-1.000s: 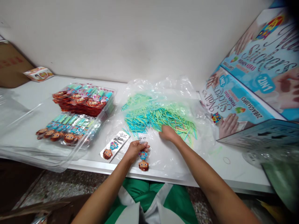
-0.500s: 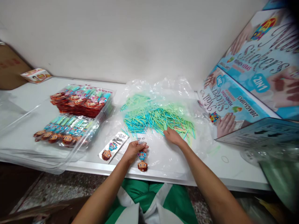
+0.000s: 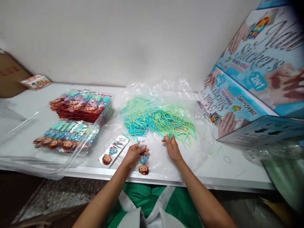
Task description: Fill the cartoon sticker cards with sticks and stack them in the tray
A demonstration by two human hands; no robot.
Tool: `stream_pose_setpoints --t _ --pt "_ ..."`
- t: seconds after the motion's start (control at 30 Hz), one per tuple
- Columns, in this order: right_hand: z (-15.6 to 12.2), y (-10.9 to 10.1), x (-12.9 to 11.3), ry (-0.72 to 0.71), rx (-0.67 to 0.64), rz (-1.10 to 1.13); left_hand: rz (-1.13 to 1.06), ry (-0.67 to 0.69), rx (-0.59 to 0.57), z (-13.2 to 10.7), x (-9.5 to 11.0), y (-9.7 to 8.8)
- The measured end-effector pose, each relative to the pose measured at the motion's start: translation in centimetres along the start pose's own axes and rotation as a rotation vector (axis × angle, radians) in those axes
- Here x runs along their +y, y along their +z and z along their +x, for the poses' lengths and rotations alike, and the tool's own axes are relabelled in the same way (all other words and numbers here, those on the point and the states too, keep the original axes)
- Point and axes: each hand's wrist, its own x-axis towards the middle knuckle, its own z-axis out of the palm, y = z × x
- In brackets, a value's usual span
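Note:
Between the thumb and fingers of my left hand (image 3: pixel 136 154) is a small printed packet (image 3: pixel 143 164) with a cartoon face at its lower end. My right hand (image 3: pixel 172 148) is closed on a few short green sticks (image 3: pixel 170 135), held up between thumb and fingers. Just beyond both hands, a loose pile of thin blue and green sticks (image 3: pixel 156 122) lies on a clear plastic sheet (image 3: pixel 158 161). A flat white packet bundle (image 3: pixel 113 152) with the same cartoon face lies left of my left hand.
A clear plastic tray (image 3: pixel 59 173) at left holds stacked filled packets (image 3: pixel 78 104). Nail sticker boxes (image 3: pixel 251 79) stand at right. A small carton (image 3: pixel 36 82) sits at the back left, and a rubber band (image 3: pixel 227 159) lies at right.
My right hand has drawn back from the pile toward me, now with sticks showing in its fingers. My left hand still holds the packet in nearly the same place.

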Motion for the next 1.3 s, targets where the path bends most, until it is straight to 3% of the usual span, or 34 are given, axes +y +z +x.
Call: stream_pose_setpoints --t 0.4,0.73,1.3 --pt "-1.2 0.5 0.2 0.01 -0.076 0.034 0.127 0.086 -0.06 -2.9 3.5 2.9" --pt "-1.6 0.1 -0.4 0.014 -0.037 0.042 0.157 0.117 -0.083 -3.0 3.1 4.5" --pt "-2.3 0.7 0.9 0.03 -0.024 0.07 0.107 0.113 -0.102 -2.9 2.6 4.5"
